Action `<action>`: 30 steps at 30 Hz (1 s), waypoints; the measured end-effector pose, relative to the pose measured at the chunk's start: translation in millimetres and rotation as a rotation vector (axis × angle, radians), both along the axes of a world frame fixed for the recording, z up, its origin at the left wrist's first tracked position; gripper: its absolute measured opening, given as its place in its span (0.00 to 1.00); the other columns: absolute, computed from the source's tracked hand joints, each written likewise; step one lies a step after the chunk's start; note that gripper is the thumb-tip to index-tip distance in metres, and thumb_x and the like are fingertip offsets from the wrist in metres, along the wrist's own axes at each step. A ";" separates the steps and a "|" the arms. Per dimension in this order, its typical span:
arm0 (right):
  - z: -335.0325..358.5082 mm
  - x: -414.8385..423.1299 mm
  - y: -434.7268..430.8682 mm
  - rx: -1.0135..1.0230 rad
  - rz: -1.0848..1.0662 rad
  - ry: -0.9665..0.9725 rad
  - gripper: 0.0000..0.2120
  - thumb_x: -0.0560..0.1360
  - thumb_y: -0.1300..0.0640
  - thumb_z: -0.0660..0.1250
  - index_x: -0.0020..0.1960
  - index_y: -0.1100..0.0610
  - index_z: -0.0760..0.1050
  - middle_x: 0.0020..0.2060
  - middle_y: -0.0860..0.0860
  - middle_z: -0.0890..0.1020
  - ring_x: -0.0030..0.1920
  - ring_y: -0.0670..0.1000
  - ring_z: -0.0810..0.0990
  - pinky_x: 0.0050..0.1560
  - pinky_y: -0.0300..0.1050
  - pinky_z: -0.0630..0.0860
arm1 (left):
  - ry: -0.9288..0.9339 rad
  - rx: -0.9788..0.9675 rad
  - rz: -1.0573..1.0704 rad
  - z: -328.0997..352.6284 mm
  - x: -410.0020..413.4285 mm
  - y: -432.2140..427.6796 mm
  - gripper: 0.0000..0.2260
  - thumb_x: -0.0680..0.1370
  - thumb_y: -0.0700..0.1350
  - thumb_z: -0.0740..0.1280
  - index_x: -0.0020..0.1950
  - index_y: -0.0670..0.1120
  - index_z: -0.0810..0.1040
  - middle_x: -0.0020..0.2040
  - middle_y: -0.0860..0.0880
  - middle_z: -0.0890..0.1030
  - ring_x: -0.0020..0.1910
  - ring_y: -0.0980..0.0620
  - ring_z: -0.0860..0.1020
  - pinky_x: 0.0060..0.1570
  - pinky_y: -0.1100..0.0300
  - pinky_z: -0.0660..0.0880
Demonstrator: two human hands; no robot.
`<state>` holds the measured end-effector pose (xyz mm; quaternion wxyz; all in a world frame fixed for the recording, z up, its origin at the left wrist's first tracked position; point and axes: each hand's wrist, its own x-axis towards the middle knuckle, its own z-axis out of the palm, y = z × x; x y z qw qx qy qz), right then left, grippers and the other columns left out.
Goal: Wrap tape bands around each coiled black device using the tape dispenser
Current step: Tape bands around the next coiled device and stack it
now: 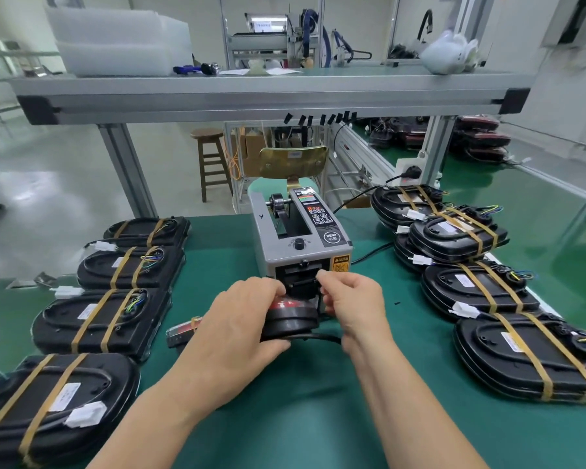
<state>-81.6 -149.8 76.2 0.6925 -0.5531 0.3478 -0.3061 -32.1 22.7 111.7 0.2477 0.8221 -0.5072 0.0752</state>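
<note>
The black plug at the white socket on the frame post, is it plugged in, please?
Plugged in: the black plug sits against the white socket's face, cable trailing left.

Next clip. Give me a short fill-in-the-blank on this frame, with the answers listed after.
1. The left hand and right hand hold a black device right in front of the grey ____.
2. Each finished device at the left bears ____ tan tape bands.
3. The table mat is ____ in colour.
4. On the floor behind the table stands a wooden ____.
Missing words: tape dispenser; two; green; stool.
</note>
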 end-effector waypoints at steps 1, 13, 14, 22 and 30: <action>-1.1 0.6 1.9 -0.009 -0.007 0.024 0.10 0.75 0.63 0.71 0.36 0.56 0.80 0.25 0.47 0.76 0.27 0.44 0.70 0.30 0.36 0.70 | -0.027 0.020 -0.016 -2.1 -0.1 1.4 0.25 0.70 0.47 0.76 0.64 0.50 0.72 0.55 0.56 0.74 0.54 0.51 0.72 0.55 0.55 0.70; -9.1 22.8 11.1 -0.035 -0.141 0.120 0.10 0.73 0.57 0.74 0.34 0.54 0.80 0.22 0.46 0.79 0.24 0.44 0.76 0.43 0.52 0.82 | -0.136 0.107 -0.044 -6.5 -0.7 10.0 0.26 0.65 0.39 0.77 0.62 0.44 0.79 0.53 0.49 0.77 0.50 0.46 0.76 0.52 0.50 0.76; -9.3 23.9 10.8 -0.033 -0.152 0.123 0.10 0.73 0.57 0.74 0.34 0.53 0.80 0.22 0.45 0.79 0.23 0.43 0.76 0.42 0.51 0.83 | -0.140 0.105 -0.047 -6.9 -1.4 9.5 0.26 0.64 0.38 0.78 0.61 0.43 0.79 0.53 0.49 0.78 0.50 0.45 0.76 0.51 0.50 0.76; -12.1 35.0 19.1 -0.079 -0.285 0.211 0.04 0.71 0.55 0.71 0.38 0.54 0.82 0.40 0.50 0.85 0.45 0.55 0.82 0.40 0.42 0.74 | -0.171 0.038 -0.024 -15.0 -3.2 7.1 0.25 0.63 0.37 0.78 0.59 0.42 0.80 0.51 0.47 0.78 0.47 0.44 0.76 0.46 0.48 0.77; 6.8 1.3 17.8 0.112 -0.191 -0.105 0.10 0.73 0.62 0.72 0.34 0.57 0.77 0.26 0.47 0.75 0.30 0.47 0.69 0.31 0.37 0.70 | -0.087 -0.185 -0.064 -26.8 -2.9 15.6 0.22 0.71 0.40 0.73 0.64 0.43 0.75 0.57 0.50 0.74 0.55 0.48 0.74 0.57 0.54 0.70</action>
